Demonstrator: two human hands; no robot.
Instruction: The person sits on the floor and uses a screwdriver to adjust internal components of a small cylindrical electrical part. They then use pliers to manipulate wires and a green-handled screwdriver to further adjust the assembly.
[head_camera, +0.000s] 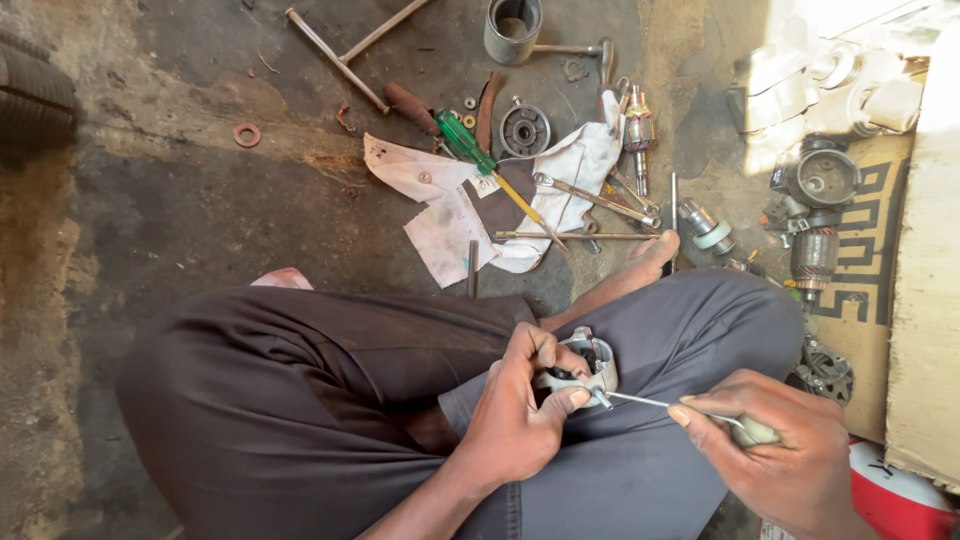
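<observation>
Concrete floor (180, 200), oil-stained, is carrying loose tools at 12 o'clock. We are clamping a small metal housing (590, 362) over the lap, left hand (520, 410) fingers pinching its rim. It is looking rigid, light and probably greasy. Right hand (790, 450) fingers are closing around a thin screwdriver (690, 410), approaching from 3 o'clock.

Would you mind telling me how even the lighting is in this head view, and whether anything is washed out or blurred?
In the head view, the top right corner is blown out by sunlight, bleaching the pale parts there; the left hand, the small metal part it holds and the right hand with its thin tool sit in soft shade, fairly sharp; the white rag is evenly lit.
</observation>
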